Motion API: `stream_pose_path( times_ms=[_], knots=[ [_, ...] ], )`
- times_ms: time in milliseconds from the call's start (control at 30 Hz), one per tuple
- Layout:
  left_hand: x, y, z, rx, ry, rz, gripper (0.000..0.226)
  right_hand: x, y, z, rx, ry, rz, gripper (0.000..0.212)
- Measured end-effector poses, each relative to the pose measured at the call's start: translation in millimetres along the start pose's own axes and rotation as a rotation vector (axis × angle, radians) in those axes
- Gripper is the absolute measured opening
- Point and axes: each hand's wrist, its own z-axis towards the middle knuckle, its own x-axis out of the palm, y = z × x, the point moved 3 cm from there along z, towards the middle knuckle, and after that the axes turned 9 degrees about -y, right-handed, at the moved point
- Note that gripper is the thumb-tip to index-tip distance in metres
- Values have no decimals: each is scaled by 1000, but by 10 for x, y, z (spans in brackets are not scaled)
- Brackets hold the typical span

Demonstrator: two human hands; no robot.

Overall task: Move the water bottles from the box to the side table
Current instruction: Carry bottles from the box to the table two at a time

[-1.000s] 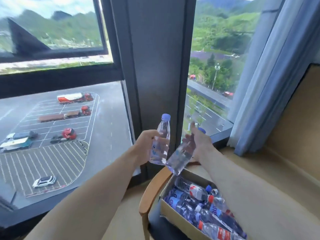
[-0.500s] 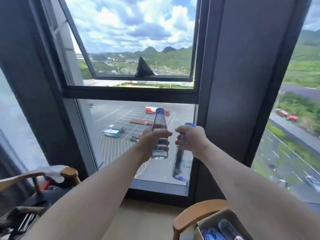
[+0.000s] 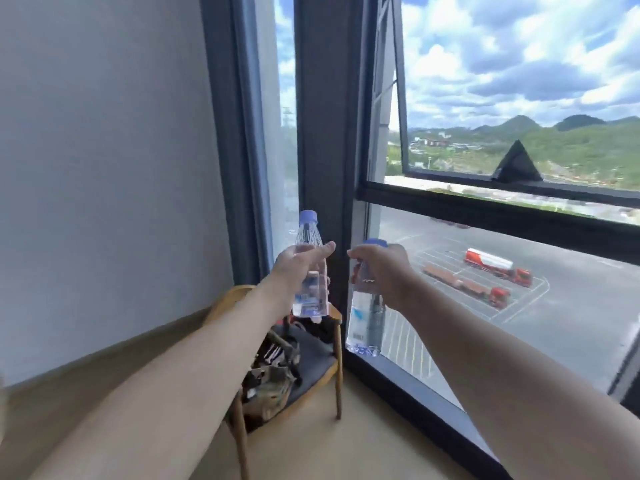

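My left hand (image 3: 300,263) grips a clear water bottle (image 3: 309,292) with a blue cap around its middle, upright, in the centre of the head view. Just to its right, my right hand (image 3: 381,270) holds a second clear bottle (image 3: 364,320) by its neck from above, its blue cap peeking over my knuckles and its body hanging down. Both bottles are in the air in front of the dark window frame. Neither the box nor a side table is in view.
A wooden chair (image 3: 332,367) with a dark seat stands below my hands in the corner, a camouflage bag (image 3: 272,382) with straps lying on it. A pale wall (image 3: 104,168) is on the left, a large window (image 3: 502,271) on the right, beige floor beneath.
My view has swung left, away from the box on the other chair, toward the room's corner. Both hands have carried their bottles along, still held side by side.
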Motion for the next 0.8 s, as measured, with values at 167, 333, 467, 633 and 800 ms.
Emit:
stream_pose_path(
  times_ms=[167, 333, 467, 633, 800],
  knots=[
    [-1657, -184, -66, 35, -213, 0, 50, 1611, -108, -456, -6, 192, -4, 22],
    [-3314, -412, -257, 36, -387, -35, 42, 3239, -224, -1119, -16, 378, -18, 26],
    [-4547, -560, -481, 35, -523, -22, 42, 4419, -336, -1674, 10, 498, -3, 32],
    [-5806, -619, -783, 13, -698, -23, 38, 5657, -498, -2320, 65, 647, -13, 25],
    [-6790, -620, -958, 3, -860, -38, 37, 6697, -650, -2801, 78, 803, -49, 16]
  ],
)
